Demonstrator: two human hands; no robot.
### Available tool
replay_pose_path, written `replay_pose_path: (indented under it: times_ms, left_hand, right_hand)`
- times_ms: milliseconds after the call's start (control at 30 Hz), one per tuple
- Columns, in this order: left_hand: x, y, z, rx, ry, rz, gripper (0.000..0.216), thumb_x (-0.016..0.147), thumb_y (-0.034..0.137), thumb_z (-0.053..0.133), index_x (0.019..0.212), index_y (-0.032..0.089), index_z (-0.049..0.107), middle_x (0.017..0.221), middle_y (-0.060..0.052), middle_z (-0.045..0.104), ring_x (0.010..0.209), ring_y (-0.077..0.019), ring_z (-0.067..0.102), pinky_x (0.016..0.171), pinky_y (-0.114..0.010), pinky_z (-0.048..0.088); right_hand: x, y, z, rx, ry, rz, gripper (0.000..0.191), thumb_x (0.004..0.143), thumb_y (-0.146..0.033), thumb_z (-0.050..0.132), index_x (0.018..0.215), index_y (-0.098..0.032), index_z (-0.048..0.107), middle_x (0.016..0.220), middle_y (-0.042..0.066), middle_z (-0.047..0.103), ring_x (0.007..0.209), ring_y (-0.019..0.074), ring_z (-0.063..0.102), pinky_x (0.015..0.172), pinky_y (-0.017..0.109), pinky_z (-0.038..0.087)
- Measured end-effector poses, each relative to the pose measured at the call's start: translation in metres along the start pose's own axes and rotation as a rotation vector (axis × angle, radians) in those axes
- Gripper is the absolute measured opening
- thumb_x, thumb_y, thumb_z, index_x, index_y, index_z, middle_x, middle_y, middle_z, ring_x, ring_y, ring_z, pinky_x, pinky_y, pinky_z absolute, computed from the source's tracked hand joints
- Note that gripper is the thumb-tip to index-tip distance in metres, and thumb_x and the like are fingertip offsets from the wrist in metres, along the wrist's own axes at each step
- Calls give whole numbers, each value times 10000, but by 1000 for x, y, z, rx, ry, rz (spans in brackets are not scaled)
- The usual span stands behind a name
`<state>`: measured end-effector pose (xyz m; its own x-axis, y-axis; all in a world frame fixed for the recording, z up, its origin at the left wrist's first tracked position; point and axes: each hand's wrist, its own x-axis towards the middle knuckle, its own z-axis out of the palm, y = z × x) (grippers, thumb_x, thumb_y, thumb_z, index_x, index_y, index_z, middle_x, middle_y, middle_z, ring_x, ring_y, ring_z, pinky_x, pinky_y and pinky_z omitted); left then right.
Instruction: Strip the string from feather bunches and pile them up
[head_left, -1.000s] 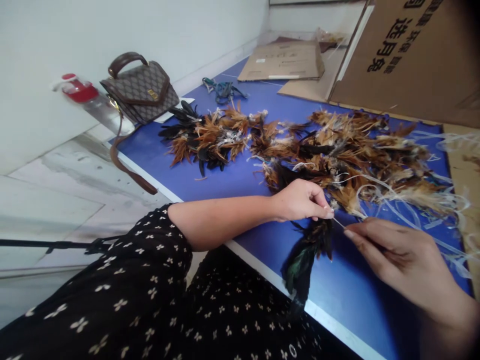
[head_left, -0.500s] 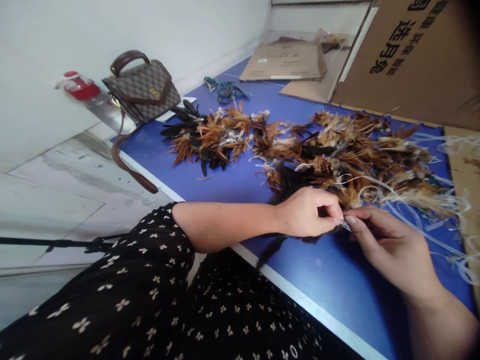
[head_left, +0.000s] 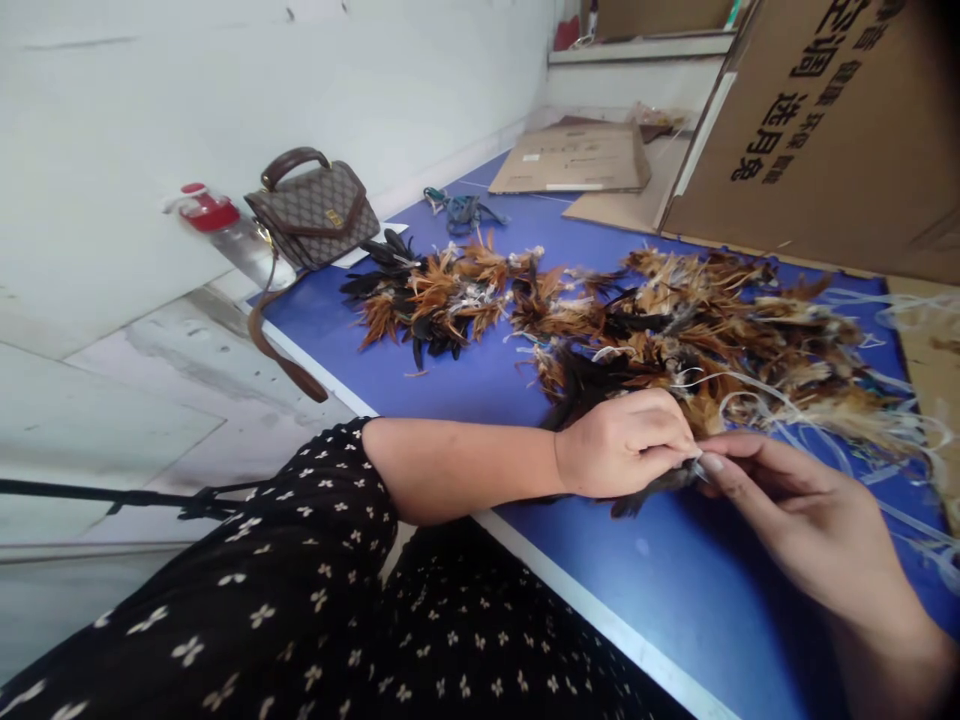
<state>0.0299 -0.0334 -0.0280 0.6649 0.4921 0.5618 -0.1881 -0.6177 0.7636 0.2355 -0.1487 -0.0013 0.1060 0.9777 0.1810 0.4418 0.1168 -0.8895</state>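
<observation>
Over the blue table (head_left: 637,590), my left hand (head_left: 626,445) is closed, with its fingers curled together on a bunch of dark feathers (head_left: 649,495) that shows below it. My right hand (head_left: 802,505) pinches a small whitish strip (head_left: 699,465) between thumb and forefinger. The two hands' fingertips nearly meet at this strip, and the exact point where it joins the feathers is hidden. Just beyond lies a wide pile of brown and black feather bunches (head_left: 720,320). Loose white ribbons (head_left: 795,405) curl out of the pile beside my right hand.
A patterned handbag (head_left: 319,220) and a red-capped bottle (head_left: 232,235) stand at the left by the wall. Flat cardboard (head_left: 574,160) lies at the back. A large cardboard box (head_left: 840,150) rises at the right. Teal straps (head_left: 465,212) rest near the handbag.
My left fingers have closed more tightly, so the gap between thumb and forefinger is gone. The dark feathers that trailed below my left wrist have shifted right. The whole view has tilted slightly upward.
</observation>
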Motion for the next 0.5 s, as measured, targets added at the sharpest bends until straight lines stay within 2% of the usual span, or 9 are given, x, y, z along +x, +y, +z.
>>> replay_pose_path:
  times_ms: [133,267,367,500]
  left_hand:
    - [1,-2,-3,-23,-51,70,158,1029,235,720,885,216,781,1069,-131,792,1050,-207,757,1008,-371,622]
    - [2,-6,-5,-16,-96,43,154,1024,226,725,877,222,774,1065,-121,793,1048,-204,757,1034,-364,619]
    - [2,-10,-4,-12,-108,63,135,1003,214,742,868,213,758,1030,-123,780,1033,-217,741,1053,-386,616]
    - [1,-11,-6,42,-172,22,120,985,219,768,868,214,742,1000,-111,768,1032,-232,728,1063,-397,605]
  right_hand:
    - [2,4,-9,24,-97,12,380,939,-575,877,1052,-214,834,917,81,808,709,163,730,654,216,636]
    - [3,5,-9,-15,-139,-68,260,1000,-500,823,1046,-245,815,986,69,805,723,157,720,663,226,636]
    - [4,6,-6,-62,-81,-162,158,1034,-428,781,1067,-273,793,1063,60,798,755,155,730,684,246,633]
    - [7,9,-4,-316,96,-381,88,1041,-346,735,998,-270,730,1119,81,786,1019,233,767,904,372,629]
